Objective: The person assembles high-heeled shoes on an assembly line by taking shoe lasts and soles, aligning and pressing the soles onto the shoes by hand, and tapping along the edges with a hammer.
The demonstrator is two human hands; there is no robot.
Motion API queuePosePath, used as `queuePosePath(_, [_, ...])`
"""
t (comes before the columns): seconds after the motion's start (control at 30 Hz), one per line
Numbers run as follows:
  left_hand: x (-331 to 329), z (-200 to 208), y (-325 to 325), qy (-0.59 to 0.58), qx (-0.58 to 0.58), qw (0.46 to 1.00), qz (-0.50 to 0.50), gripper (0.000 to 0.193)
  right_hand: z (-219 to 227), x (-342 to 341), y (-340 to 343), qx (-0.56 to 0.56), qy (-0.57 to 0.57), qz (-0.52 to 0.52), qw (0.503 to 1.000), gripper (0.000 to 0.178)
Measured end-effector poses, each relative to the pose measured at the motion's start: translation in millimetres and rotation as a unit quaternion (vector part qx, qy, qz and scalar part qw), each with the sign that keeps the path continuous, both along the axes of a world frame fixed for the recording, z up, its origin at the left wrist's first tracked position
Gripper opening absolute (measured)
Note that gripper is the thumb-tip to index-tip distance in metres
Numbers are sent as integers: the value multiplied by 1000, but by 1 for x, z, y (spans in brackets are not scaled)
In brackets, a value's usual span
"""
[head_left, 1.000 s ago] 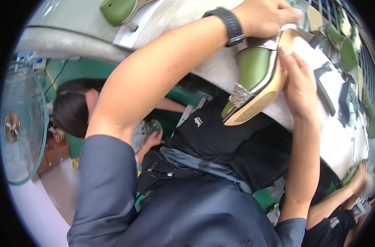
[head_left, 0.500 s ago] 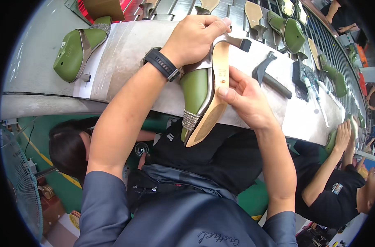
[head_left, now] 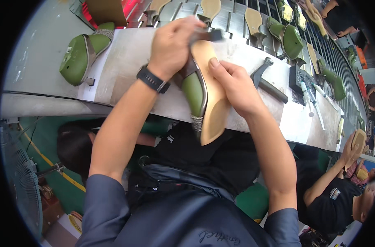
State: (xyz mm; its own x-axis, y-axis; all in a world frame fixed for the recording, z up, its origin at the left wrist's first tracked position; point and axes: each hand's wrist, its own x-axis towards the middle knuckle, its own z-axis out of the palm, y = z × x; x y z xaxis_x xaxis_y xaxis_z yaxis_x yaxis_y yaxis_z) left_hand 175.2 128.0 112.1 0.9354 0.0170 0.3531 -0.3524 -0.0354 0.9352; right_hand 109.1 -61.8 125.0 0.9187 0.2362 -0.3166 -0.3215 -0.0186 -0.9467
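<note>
A heeled shoe (head_left: 215, 117) on a green last is held up between my hands, tan sole facing me, toe pointing down. My left hand (head_left: 171, 49) grips it at the heel end; its fingertips and the dark heel are smeared by motion. My right hand (head_left: 241, 88) holds the sole's right edge, thumb flat on the sole and fingers hidden behind. A glittery strap crosses the last near the toe, and a metallic band lies higher up. Right of my right hand, a hammer (head_left: 274, 88) lies on the pale bench (head_left: 129, 61).
Another green-lasted shoe (head_left: 78, 57) lies at the bench's left. Syringes (head_left: 313, 101) rest beside a black block (head_left: 298, 78) at right. Several shoes and soles stand on the metal roller rack (head_left: 224, 26) behind. A co-worker's hand (head_left: 350, 152) holds a sole at far right; a fan (head_left: 24, 177) stands lower left.
The shoe has turned, so its sole faces me more fully and less green shows. My left hand has moved left with the heel; my right thumb sits higher on the sole.
</note>
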Motion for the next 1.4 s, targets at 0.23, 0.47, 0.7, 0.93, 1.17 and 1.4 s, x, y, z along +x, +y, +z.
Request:
queuePosePath(0.23, [-128, -19, 42, -76, 57, 988, 124, 39, 43, 7, -34, -301, -352, 186, 866, 66])
queuePosePath(0.47, [-185, -13, 52, -86, 315, 943, 64, 28, 18, -19, -28, -397, -591, 148, 687, 57])
queuePosePath(0.7, [-165, -10, 28, -68, 257, 963, 48, 26, 6, -35, -7, -366, -600, 143, 697, 32])
queuePosePath(0.93, [-165, -23, 29, -54, 262, 963, 44, 27, 3, -37, 3, -363, -607, 133, 695, 30])
queuePosePath(1.17, [-164, -36, 20, -115, 269, 952, 88, 22, 8, -37, 10, -376, -591, 122, 703, 30])
queuePosePath(1.4, [-159, -37, 14, -114, 236, 955, 137, 25, 12, -31, 7, -360, -587, 128, 714, 29])
